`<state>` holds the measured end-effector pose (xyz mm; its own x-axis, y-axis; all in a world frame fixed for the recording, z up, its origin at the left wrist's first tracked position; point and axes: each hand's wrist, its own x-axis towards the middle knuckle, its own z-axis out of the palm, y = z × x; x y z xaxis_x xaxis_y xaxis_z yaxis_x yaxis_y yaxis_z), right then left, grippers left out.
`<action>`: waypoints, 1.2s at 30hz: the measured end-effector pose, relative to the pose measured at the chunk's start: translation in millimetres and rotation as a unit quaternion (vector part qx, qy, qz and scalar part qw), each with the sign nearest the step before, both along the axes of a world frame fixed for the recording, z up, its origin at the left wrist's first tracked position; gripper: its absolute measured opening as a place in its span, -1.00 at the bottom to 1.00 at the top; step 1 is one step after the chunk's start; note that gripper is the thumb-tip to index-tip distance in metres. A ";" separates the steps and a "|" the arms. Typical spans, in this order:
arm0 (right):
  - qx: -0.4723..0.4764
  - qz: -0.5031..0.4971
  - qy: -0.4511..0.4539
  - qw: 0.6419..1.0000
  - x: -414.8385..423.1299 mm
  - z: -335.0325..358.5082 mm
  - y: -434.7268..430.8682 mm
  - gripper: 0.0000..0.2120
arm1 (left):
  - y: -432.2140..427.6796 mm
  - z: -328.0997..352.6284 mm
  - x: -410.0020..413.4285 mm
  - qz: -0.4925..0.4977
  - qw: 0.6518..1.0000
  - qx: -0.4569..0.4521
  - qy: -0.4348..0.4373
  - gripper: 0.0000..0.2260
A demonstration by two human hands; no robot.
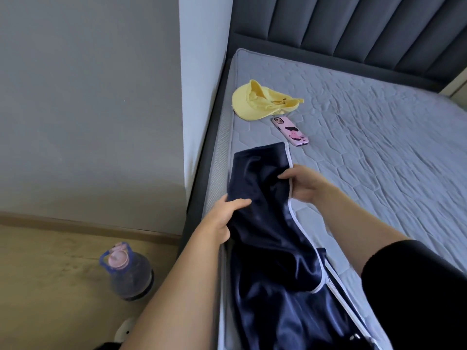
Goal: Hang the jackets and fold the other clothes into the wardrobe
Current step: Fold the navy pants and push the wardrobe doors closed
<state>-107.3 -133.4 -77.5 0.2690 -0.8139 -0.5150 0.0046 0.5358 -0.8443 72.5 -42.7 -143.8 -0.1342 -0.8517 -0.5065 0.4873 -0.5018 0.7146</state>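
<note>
A shiny navy garment with white piping [267, 236] lies stretched along the left edge of the grey mattress [379, 152], its near end running out of the bottom of the view. My left hand [227, 213] grips its left edge, thumb on top of the cloth. My right hand [300, 183] pinches the white-piped right edge a little farther up. The cloth between the two hands is bunched and slightly raised. No wardrobe is in view.
A yellow visor cap [262, 102] and a phone in a pink case [290, 131] lie on the mattress beyond the garment. A padded dark headboard [353, 29] stands behind. On the floor to the left stands a large water bottle [129, 274], near the grey wall.
</note>
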 end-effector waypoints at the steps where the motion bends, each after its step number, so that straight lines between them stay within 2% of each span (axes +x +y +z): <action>1: -0.008 0.027 -0.031 0.999 -2.0 6.9 2.6 -0.64 | -2.3 4.9 2.1 -0.008 1.000 -0.017 0.013 -0.72; 4: -0.039 0.097 -0.095 0.990 -9.5 35.1 8.6 -0.61 | -12.3 33.0 10.5 0.003 0.994 -0.083 0.066 -0.59; 7: -0.077 0.169 -0.116 0.976 -13.9 61.8 10.3 -0.53 | -21.0 66.1 21.4 -0.002 0.986 -0.128 0.104 -0.49; 10: -0.101 0.182 -0.093 0.974 -13.6 78.2 6.4 -0.54 | -27.6 95.5 29.4 -0.026 0.990 -0.130 0.036 -0.66; 13: -0.169 0.065 0.023 0.983 -11.3 87.6 -2.7 -0.65 | -38.6 116.2 39.0 0.019 0.989 -0.144 -0.029 -0.75; 15: -0.219 -0.008 0.125 0.968 -12.0 90.6 -8.9 -0.78 | -45.6 127.1 42.9 0.052 0.973 -0.161 -0.154 -0.76; 16: -0.244 -0.024 0.180 0.953 -13.0 91.7 -11.6 -0.87 | -48.8 131.5 43.8 0.050 0.947 -0.174 -0.265 -0.81; 17: -0.268 -0.024 0.247 0.931 -14.1 94.6 -12.9 -0.95 | -52.1 136.3 44.9 0.031 0.901 -0.185 -0.391 -0.90; 18: -0.294 -0.012 0.325 0.899 -16.1 97.2 -16.3 -0.84 | -54.6 142.7 45.7 -0.002 0.835 -0.187 -0.517 -0.93; 19: -0.310 0.006 0.403 0.861 -16.5 99.8 -19.6 -0.73 | -58.4 147.6 47.0 -0.035 0.764 -0.178 -0.619 -0.85; 20: -0.316 0.012 0.448 0.836 -14.1 102.5 -23.4 -0.67 | -63.3 151.6 47.1 -0.053 0.713 -0.163 -0.679 -0.80; 21: -0.316 0.009 0.467 0.825 -10.5 104.6 -28.6 -0.66 | -69.5 155.9 46.6 -0.054 0.693 -0.148 -0.704 -0.81; 22: -0.314 -0.001 0.467 0.826 -6.0 105.6 -36.0 -0.69 | -77.8 159.6 45.2 -0.046 0.702 -0.132 -0.698 -0.83; 25: -0.308 -0.062 0.384 0.868 14.1 108.3 -61.5 -0.81 | -109.7 166.3 39.6 0.052 0.839 -0.109 -0.531 -0.85; 26: -0.310 -0.080 0.350 0.880 21.9 109.3 -69.6 -0.80 | -120.7 168.0 38.4 0.091 0.864 -0.116 -0.482 -0.88; 27: -0.313 -0.094 0.332 0.885 29.4 108.5 -78.6 -0.77 | -129.4 169.0 37.9 0.122 0.873 -0.131 -0.453 -0.89; 29: -0.317 -0.097 0.341 0.880 44.0 104.6 -93.3 -0.75 | -138.8 167.8 36.0 0.136 0.877 -0.167 -0.430 -0.78; 30: -0.320 -0.091 0.344 0.878 52.2 100.3 -98.0 -0.73 | -139.9 164.0 34.2 0.122 0.877 -0.186 -0.426 -0.67; 33: -0.280 -0.039 0.305 0.910 69.4 75.8 -101.2 -0.55 | -133.2 137.1 28.2 0.041 0.877 -0.194 -0.437 -0.31; 35: -0.234 -0.002 0.328 0.915 70.5 51.3 -94.4 -0.42 | -115.9 108.7 21.0 -0.046 0.843 -0.195 -0.500 -0.27; 36: -0.227 -0.001 0.333 0.915 68.1 38.2 -91.4 -0.45 | -105.1 91.1 16.8 -0.099 0.813 -0.197 -0.538 -0.29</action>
<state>-39.2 -224.8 -39.3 0.0158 -0.9849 -0.1727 -0.5918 0.1300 -0.7955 89.2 -147.8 -52.7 0.0516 -0.9921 -0.1146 -0.5898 -0.1229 0.7981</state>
